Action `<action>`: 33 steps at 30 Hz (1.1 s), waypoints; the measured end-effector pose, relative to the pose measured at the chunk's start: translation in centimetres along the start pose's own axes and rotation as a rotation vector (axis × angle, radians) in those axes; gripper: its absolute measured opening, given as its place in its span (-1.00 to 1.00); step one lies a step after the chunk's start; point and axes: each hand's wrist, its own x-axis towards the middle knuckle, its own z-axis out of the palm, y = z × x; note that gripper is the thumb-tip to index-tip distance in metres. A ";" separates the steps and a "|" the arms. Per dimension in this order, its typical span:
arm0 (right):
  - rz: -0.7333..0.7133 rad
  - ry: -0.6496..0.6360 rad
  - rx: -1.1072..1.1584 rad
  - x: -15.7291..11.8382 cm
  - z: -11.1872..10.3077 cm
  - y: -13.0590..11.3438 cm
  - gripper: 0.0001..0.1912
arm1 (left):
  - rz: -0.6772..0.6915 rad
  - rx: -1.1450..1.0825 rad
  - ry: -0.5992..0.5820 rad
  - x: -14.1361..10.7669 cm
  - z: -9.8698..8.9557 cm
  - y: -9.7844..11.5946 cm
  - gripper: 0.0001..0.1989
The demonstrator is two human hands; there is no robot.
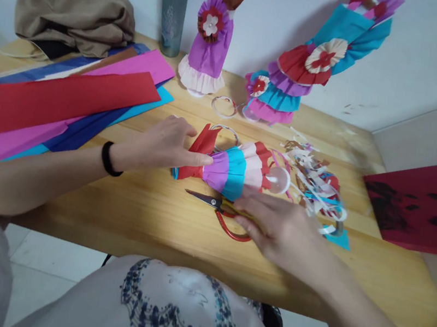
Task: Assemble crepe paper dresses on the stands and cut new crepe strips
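A crepe-paper dress (236,169) in red, purple, turquoise and pale pink tiers lies on its side on the table, a clear round base (279,180) at its right end. My left hand (165,147) grips its red upper part, thumb stretched across the purple band and fingers partly hidden behind the paper. In front of the dress lies a pair of scissors (212,201) with red handles, blades pointing left. My right hand (275,225) closes over the far handle, fingers bent, leaving the near loop in sight.
Long coloured paper sheets (62,100) are stacked at the left, below a brown cloth (74,11). Behind stand a grey-green bottle (174,13), a purple paper dress (208,57) and a taller tiered one (306,67). Paper scraps (315,179) lie right; a ribbon ring (224,107) lies behind.
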 end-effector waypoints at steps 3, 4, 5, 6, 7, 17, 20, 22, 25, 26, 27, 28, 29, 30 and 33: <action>0.008 -0.006 -0.046 -2.0 3.0 -0.7 -0.77 | -0.123 -0.135 -0.100 1.0 -0.2 0.9 -0.54; 0.020 0.011 -0.063 -2.3 3.8 -0.9 -0.78 | -0.166 -0.186 -0.109 1.2 -0.2 1.2 -0.56; 0.033 0.034 -0.076 -2.6 4.4 -0.9 -0.80 | -0.190 -0.243 -0.114 1.3 -0.3 1.4 -0.59; 0.047 0.053 -0.089 -2.8 4.9 -0.9 -0.81 | -0.188 -0.303 -0.109 1.3 -0.3 1.6 -0.65; 0.061 0.073 -0.104 -3.0 5.3 -0.9 -0.83 | -0.162 -0.361 -0.097 1.1 -0.2 1.7 -0.71; 0.099 0.021 -0.207 -3.2 5.9 -0.1 -0.82 | 0.607 -0.037 0.294 -3.8 3.7 -0.6 -0.89; 0.103 0.010 -0.224 -3.3 5.8 0.1 -0.81 | 0.701 0.139 0.303 -5.7 4.7 -1.0 -0.83; 0.102 -0.005 -0.182 -3.6 5.5 0.0 -0.78 | 0.745 0.222 0.300 -6.6 5.2 -1.0 -0.79; 0.087 -0.055 -0.041 -4.1 4.5 0.0 -0.68 | 0.801 0.271 0.293 -7.4 5.5 -0.9 -0.76; 0.086 -0.081 0.009 -4.3 4.1 0.1 -0.66 | 0.814 0.276 0.287 -7.6 5.6 -0.9 -0.76; 0.089 -0.111 0.051 -4.6 3.7 0.1 -0.66 | 0.823 0.279 0.279 -7.7 5.6 -0.8 -0.76; 0.095 -0.143 0.086 -4.8 3.3 0.2 -0.66 | 0.830 0.284 0.267 -7.8 5.6 -0.8 -0.75; 0.105 -0.173 0.114 -5.1 2.9 0.4 -0.65 | 0.833 0.292 0.255 -7.9 5.6 -0.8 -0.75; 0.114 -0.195 0.137 -5.5 2.7 0.6 -0.62 | 0.829 0.305 0.243 -8.0 5.6 -0.7 -0.75; 0.126 -0.225 0.186 -6.4 2.2 1.4 -0.46 | 0.784 0.358 0.185 -8.3 5.9 -0.6 -0.72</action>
